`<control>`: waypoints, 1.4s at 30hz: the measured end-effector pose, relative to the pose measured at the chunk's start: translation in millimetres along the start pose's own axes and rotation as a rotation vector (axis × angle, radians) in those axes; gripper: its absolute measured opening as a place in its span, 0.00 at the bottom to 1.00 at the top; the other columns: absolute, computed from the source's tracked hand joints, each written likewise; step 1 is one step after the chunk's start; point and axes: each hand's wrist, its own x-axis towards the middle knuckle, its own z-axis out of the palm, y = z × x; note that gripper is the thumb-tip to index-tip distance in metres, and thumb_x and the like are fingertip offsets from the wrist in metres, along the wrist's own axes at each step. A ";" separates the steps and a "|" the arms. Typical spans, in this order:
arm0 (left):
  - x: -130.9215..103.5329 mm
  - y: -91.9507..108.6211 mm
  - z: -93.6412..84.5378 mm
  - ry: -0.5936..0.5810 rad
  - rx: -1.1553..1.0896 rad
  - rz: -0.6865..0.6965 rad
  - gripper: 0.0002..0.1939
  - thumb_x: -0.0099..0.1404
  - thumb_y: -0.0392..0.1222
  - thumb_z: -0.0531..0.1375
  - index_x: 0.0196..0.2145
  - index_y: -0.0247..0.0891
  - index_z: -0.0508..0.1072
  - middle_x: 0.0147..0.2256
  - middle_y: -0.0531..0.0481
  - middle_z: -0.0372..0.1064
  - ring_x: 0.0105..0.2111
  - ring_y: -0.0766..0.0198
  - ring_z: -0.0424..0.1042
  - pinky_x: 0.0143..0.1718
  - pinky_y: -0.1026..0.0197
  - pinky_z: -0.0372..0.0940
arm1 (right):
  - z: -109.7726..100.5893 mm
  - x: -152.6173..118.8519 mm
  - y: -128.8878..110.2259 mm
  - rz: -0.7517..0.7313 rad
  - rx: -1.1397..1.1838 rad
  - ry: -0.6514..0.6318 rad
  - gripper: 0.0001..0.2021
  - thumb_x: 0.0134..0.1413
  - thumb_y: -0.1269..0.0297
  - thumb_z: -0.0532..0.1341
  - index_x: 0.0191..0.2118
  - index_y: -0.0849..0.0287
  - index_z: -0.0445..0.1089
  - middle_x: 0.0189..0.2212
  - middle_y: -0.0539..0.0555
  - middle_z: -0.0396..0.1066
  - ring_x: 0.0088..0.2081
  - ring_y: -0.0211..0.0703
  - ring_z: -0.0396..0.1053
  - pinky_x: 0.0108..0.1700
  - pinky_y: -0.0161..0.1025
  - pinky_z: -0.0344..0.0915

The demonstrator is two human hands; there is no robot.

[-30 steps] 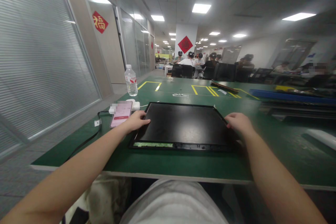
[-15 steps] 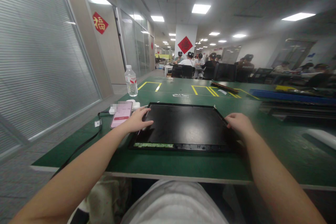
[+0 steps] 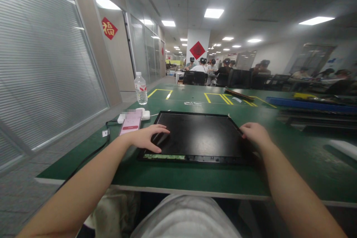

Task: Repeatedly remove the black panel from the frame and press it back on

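Note:
A black display panel (image 3: 195, 134) in a thin dark frame lies flat on the green table (image 3: 195, 178). Along its near edge runs a narrow green circuit board (image 3: 164, 157). My left hand (image 3: 148, 137) is open over the panel's left side, thumb and fingers spread above the dark surface; whether they touch it I cannot tell. At the right edge, my right hand (image 3: 255, 134) is closed with bent fingers on the frame. Its fingertips are partly hidden.
Left of the panel are a phone (image 3: 131, 122), a white plug (image 3: 145, 114) and a black cable (image 3: 107, 139). A water bottle (image 3: 141, 88) stands behind them. Yellow tape (image 3: 219, 96) marks the far tabletop. A blue bar (image 3: 292, 103) lies at right; people sit at tables beyond.
My left hand has moved from the panel's left edge inward and nearer to me, with its thumb now near the circuit board. The right hand keeps its place at the right edge.

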 end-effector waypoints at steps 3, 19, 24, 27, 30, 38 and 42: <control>-1.5 -1.7 -2.8 -0.017 -0.009 0.034 0.45 0.49 0.54 0.72 0.63 0.44 0.66 0.68 0.38 0.54 0.66 0.42 0.55 0.65 0.47 0.52 | -0.7 -0.2 -1.1 0.019 0.003 -0.015 0.14 0.50 0.60 0.58 0.38 0.54 0.79 0.26 0.53 0.77 0.32 0.46 0.73 0.33 0.37 0.62; -2.4 11.2 -3.3 0.036 -0.025 0.142 0.41 0.47 0.42 0.71 0.60 0.48 0.69 0.68 0.44 0.54 0.65 0.43 0.58 0.65 0.48 0.53 | 2.3 4.7 4.4 0.005 0.030 -0.001 0.13 0.49 0.59 0.59 0.36 0.55 0.79 0.25 0.54 0.77 0.29 0.45 0.72 0.32 0.37 0.63; -2.0 13.0 -2.6 0.033 -0.022 0.139 0.40 0.47 0.39 0.71 0.59 0.46 0.70 0.68 0.43 0.54 0.65 0.43 0.58 0.65 0.48 0.52 | 1.8 4.0 3.9 0.022 0.031 -0.010 0.13 0.50 0.59 0.59 0.36 0.54 0.79 0.27 0.54 0.78 0.30 0.46 0.73 0.31 0.38 0.62; -1.7 11.1 -1.6 0.044 -0.021 0.145 0.39 0.48 0.39 0.70 0.59 0.47 0.70 0.67 0.43 0.55 0.65 0.44 0.58 0.66 0.48 0.52 | 0.8 3.3 2.6 0.015 0.003 -0.008 0.12 0.51 0.59 0.58 0.36 0.54 0.79 0.27 0.53 0.78 0.33 0.47 0.73 0.33 0.38 0.62; -1.8 7.9 -1.0 0.043 -0.028 0.146 0.38 0.49 0.41 0.70 0.59 0.47 0.70 0.67 0.43 0.55 0.65 0.44 0.58 0.66 0.48 0.52 | 0.3 2.9 1.9 0.011 -0.010 -0.002 0.12 0.51 0.60 0.58 0.35 0.54 0.79 0.27 0.53 0.78 0.33 0.47 0.73 0.33 0.38 0.62; 6.8 0.0 0.7 0.170 -0.065 -0.001 0.28 0.61 0.55 0.63 0.56 0.42 0.73 0.60 0.42 0.67 0.60 0.50 0.66 0.63 0.52 0.57 | 0.1 1.2 1.2 0.020 0.017 0.002 0.13 0.49 0.59 0.59 0.35 0.55 0.79 0.27 0.54 0.78 0.32 0.46 0.73 0.32 0.37 0.62; 12.6 -8.9 1.9 0.305 0.069 -0.185 0.23 0.62 0.47 0.57 0.53 0.38 0.76 0.54 0.39 0.74 0.55 0.47 0.71 0.60 0.49 0.60 | -0.6 1.1 0.6 0.014 0.003 -0.005 0.13 0.50 0.59 0.58 0.36 0.55 0.79 0.27 0.54 0.78 0.32 0.46 0.73 0.32 0.37 0.61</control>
